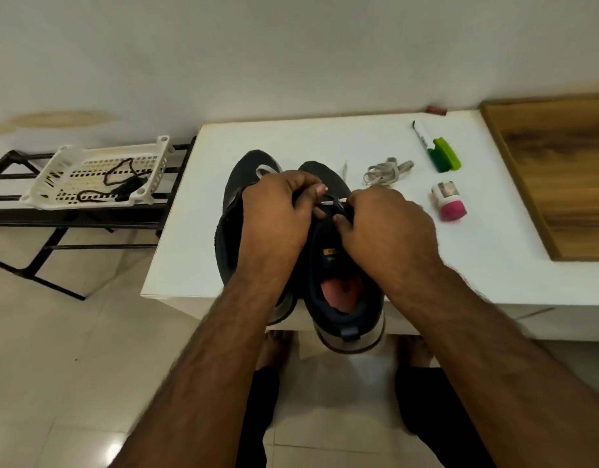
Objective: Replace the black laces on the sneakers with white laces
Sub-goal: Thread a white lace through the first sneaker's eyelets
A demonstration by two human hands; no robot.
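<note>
Two dark sneakers stand side by side on the white table [325, 136], toes away from me. The right sneaker [345, 298] has a pink insole showing. My left hand [274, 217] and my right hand [389, 228] meet over its eyelets, both pinching a white lace [331, 200] strung across the tongue. The left sneaker [254, 163] is mostly hidden under my left forearm; a white lace loop shows near its toe. A bundled white lace [385, 172] lies on the table beyond my right hand. Black laces [122, 184] lie in a white basket [55, 170].
The basket sits on a black metal rack [38, 224] left of the table. A marker [421, 135], a green item [445, 155] and a pink-and-white item [448, 201] lie at the table's right. A wooden board [561, 170] covers the far right. My bare feet stand below the table edge.
</note>
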